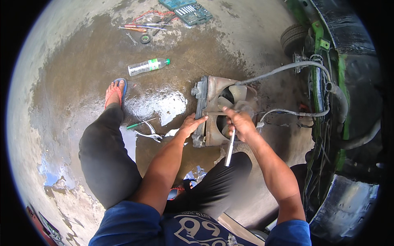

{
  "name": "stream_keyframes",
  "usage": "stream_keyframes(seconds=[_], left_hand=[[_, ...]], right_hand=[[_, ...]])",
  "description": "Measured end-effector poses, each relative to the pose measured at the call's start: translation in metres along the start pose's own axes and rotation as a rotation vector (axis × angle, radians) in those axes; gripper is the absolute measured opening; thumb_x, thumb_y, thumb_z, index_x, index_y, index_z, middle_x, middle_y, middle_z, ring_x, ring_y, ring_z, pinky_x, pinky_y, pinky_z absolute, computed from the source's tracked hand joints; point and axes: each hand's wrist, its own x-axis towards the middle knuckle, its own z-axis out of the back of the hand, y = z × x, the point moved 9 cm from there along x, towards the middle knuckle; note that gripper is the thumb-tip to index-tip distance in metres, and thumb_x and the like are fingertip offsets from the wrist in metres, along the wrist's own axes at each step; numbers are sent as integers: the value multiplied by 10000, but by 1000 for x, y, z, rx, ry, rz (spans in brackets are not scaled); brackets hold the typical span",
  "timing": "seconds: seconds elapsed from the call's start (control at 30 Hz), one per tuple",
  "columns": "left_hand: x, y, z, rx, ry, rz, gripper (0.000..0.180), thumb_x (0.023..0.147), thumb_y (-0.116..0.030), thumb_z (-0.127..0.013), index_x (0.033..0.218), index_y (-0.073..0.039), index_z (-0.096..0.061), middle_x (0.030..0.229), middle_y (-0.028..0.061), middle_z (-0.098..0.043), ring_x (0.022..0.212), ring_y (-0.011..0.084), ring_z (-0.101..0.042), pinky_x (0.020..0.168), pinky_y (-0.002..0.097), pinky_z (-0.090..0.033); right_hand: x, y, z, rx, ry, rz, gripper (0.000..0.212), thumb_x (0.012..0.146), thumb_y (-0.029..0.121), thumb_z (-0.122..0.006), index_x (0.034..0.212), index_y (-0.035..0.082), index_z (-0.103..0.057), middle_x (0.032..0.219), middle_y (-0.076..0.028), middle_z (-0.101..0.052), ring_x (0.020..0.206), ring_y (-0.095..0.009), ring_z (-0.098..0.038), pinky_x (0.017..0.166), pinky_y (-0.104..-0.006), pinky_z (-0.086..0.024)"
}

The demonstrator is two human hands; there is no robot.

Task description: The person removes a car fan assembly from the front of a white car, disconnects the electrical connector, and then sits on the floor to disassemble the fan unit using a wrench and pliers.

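A dirty radiator (200, 98) with a brown fan shroud (214, 92) and fan blades lies on the wet floor before me. My left hand (191, 124) grips the radiator's near left edge, its fingertips by the end of the wrench shaft. In my right hand (242, 124) is a silver socket wrench (230, 152), my fingers wrapped round it over the shroud. Its handle hangs toward me, and its thin shaft runs left to the shroud's edge. The wrench's joint is hidden by my right hand.
Left of the radiator lie pliers (152, 133) and a green-handled screwdriver (137, 124). Beyond are a plastic bottle (148, 66), a tape roll (145, 39), several screwdrivers (137, 28) and a socket set case (193, 14). Grey hoses (283, 69) reach from the green vehicle frame (342, 82) at right.
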Motion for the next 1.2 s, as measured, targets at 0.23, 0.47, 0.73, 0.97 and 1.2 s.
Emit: stream_keyframes(seconds=[0.23,0.47,0.73,0.97,1.2], left_hand=[[2,-4,-2,-39,67,-10,1093,812,-580,-809,1572,36,-322,1589,226,-382,1462,335,-394,1162,451,-380],[-26,-25,3,2,107,23,1179,781,-627,-806,1587,49,-273,1608,253,-356,1488,343,-365,1193,447,-340],[-17,-22,8,79,-19,-65,1031,799,-642,-777,1473,74,-467,1472,266,-530,1373,346,-516,1128,416,-418],[-1,-4,4,35,31,-18,1214,770,-611,-823,1570,103,-253,1607,281,-344,1488,350,-368,1201,423,-331],[-7,-6,4,87,0,-18,1229,759,-666,-802,1560,105,-278,1593,289,-358,1480,351,-380,1200,423,-340]], right_hand=[[-10,56,-17,-943,-19,540,409,809,194,-785,1170,40,-672,962,-242,-721,918,-442,-699,783,-487,-570],[-23,54,-49,-1449,223,798,466,850,269,-810,1070,-89,-607,738,-147,-659,571,-231,-654,484,-377,-506],[-20,58,-47,-1127,231,488,424,814,164,-760,1197,19,-649,939,-305,-705,907,-462,-705,780,-501,-570],[-8,48,-15,-717,57,60,499,856,236,-754,1263,-13,-609,1099,-295,-695,1041,-448,-681,908,-463,-546],[-17,64,-39,-1342,172,623,610,794,111,-761,1373,44,-578,1116,-270,-705,1078,-448,-660,924,-463,-532]])
